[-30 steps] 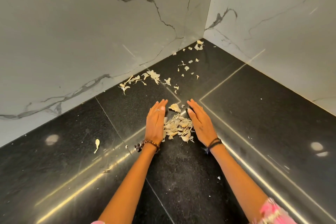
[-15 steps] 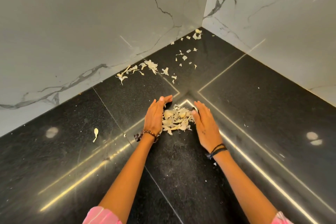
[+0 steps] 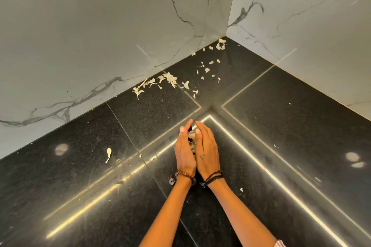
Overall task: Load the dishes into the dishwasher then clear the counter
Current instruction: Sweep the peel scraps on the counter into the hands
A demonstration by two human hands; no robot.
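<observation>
On the black stone counter (image 3: 291, 132) my left hand (image 3: 184, 153) and my right hand (image 3: 207, 151) stand edge-down, palms facing each other, nearly touching. Their fingers are straight. A small heap of pale garlic peels (image 3: 191, 136) is squeezed between the palms; only a sliver of it shows through the gap. More loose peels (image 3: 170, 79) lie scattered farther back along the wall and into the corner (image 3: 220, 44). One single peel (image 3: 108, 154) lies off to the left of my hands.
White marble walls (image 3: 100, 32) close the counter at the back left and the back right, meeting in a corner. Tiny white crumbs (image 3: 241, 189) dot the stone to the right of my wrists. Ceiling lights reflect in the polished surface.
My hands have swept together from either side of the peel heap and now press it between the palms. They have slid a little toward me.
</observation>
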